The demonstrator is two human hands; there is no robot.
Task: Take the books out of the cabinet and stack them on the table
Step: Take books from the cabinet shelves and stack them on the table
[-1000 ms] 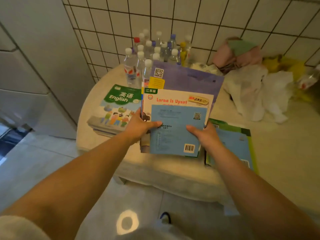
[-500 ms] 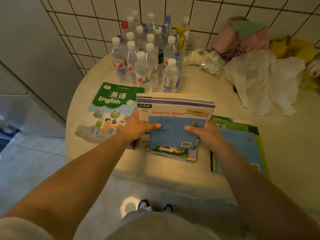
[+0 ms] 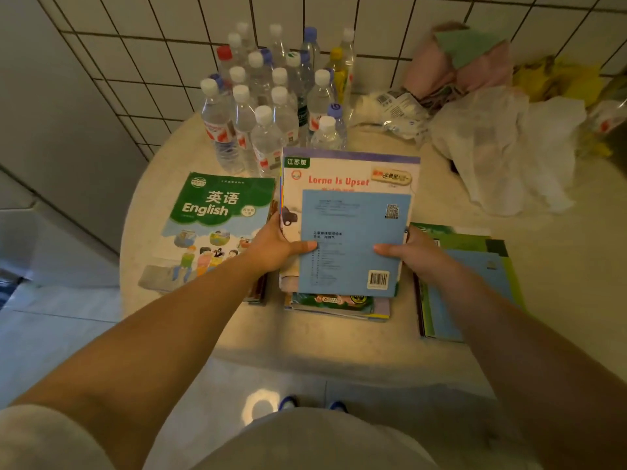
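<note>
Between both thumbs, blue book (image 3: 353, 239).

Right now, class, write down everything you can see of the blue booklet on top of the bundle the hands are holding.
The blue booklet is thin, paper-covered and pale blue, with small dark print, a QR code near its top right corner and a barcode at bottom right. It lies flat on the "Lorna Is Upset" book, covering its lower part. The left hand presses a thumb on its left edge, and the right hand does likewise on the right edge.
</note>
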